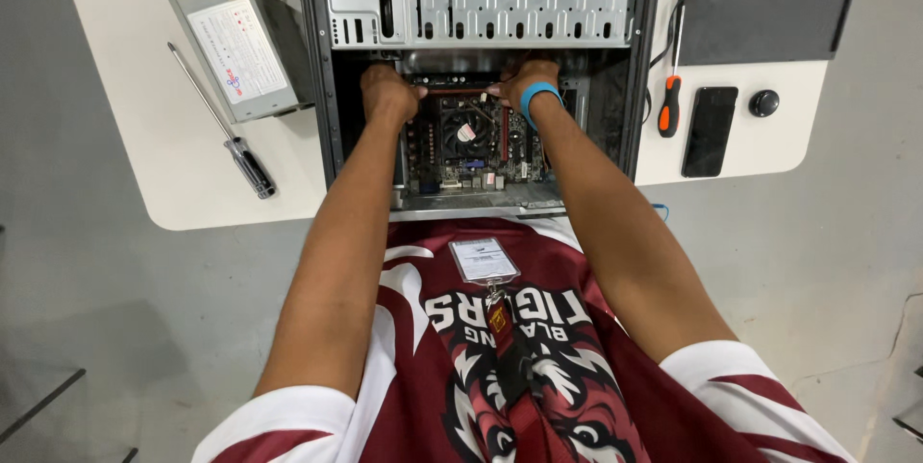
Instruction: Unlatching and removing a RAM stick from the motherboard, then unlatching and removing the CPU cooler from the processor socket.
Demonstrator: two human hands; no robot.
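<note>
While both arms reach into an open computer case (pixel 327 88), the left hand (pixel 387 93) is curled into a fist at the motherboard's (pixel 471 141) upper left edge, and the right hand (pixel 524 78), with a blue wristband (pixel 538 98), pinches something too hidden to identify. That case lies flat on a white rounded table (pixel 125 69), long axis running away from the person, drive bays farthest. Grey floor (pixel 827 261) surrounds it. Nearby lie a power supply (pixel 240 50), two screwdrivers (pixel 226 131) and a black phone (pixel 710 131).

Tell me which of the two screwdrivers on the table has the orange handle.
The screwdriver right of the computer case, beside the black phone. The other screwdriver, left of the case, has a black handle.
</note>
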